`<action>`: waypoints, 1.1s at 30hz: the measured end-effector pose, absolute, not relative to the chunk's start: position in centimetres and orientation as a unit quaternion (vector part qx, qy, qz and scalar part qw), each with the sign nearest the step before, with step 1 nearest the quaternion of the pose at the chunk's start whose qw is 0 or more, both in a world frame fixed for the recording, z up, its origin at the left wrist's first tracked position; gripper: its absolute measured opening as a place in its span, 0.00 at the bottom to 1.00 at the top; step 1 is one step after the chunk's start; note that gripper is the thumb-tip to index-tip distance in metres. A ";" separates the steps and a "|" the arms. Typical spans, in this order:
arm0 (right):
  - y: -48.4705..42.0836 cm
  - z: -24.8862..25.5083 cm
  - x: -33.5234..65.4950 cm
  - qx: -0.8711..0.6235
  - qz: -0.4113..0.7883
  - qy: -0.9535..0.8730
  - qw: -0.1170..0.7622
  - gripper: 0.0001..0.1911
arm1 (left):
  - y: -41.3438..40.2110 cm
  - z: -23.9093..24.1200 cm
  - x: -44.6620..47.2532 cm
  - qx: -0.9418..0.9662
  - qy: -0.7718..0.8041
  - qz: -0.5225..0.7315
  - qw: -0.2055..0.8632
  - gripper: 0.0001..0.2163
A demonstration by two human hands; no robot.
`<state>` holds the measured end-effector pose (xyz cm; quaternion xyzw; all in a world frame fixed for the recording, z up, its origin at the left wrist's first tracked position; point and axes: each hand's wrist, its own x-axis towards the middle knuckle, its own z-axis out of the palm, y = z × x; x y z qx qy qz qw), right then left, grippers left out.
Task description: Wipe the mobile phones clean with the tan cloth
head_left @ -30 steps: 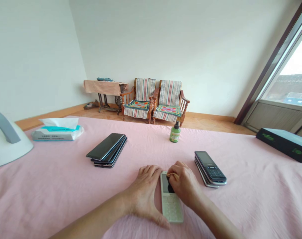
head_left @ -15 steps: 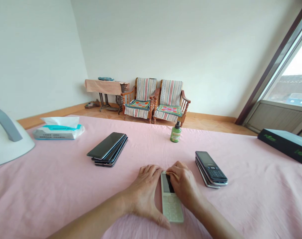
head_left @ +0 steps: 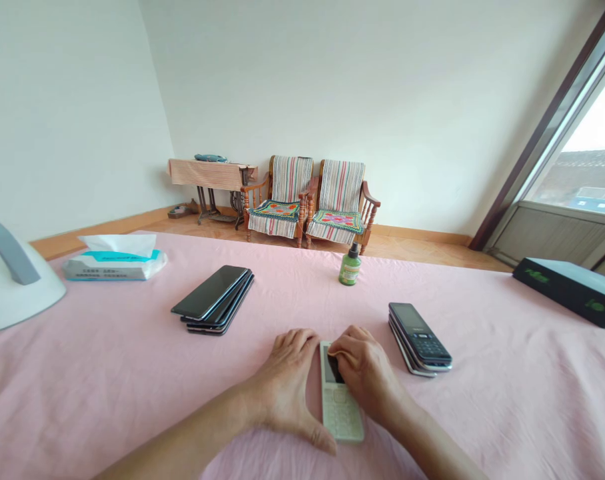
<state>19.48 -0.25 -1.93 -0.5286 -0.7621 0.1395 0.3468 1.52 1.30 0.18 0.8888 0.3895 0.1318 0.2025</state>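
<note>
A white keypad phone (head_left: 343, 413) lies face up on the pink cloth, its screen end pointing away from me. Along its left side rests my left hand (head_left: 287, 380), open, with the thumb spread near the lower corner and the fingers by the upper one. My right hand (head_left: 365, 367) is closed, its bent fingers pressed down on the phone's dark screen. A thin tan edge shows at those fingertips; what it belongs to is too hidden to name. To the right is a stack of keypad phones (head_left: 420, 337), a black one on top.
Left of my hands sits a stack of dark smartphones (head_left: 212, 293). Farther out are a tissue pack (head_left: 115, 267), a green pump bottle (head_left: 350, 270) and a black box (head_left: 567, 287). A white object with a grey handle (head_left: 17, 280) stands at the far left. Two chairs (head_left: 337, 187) are beyond the table.
My right hand's fingers have shifted slightly left over the phone's screen. My left hand stays beside the phone. The whole view has moved a little.
</note>
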 end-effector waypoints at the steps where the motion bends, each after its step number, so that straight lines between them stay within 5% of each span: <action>1: -0.4 -1.9 19.4 -0.523 0.153 -0.763 0.348 0.16 | 1.4 0.2 1.5 0.889 0.389 0.134 0.203 0.46; 33: -0.2 -1.3 18.6 -0.480 0.214 -0.775 0.352 0.18 | 1.6 -0.2 1.5 0.897 0.376 0.144 0.181 0.45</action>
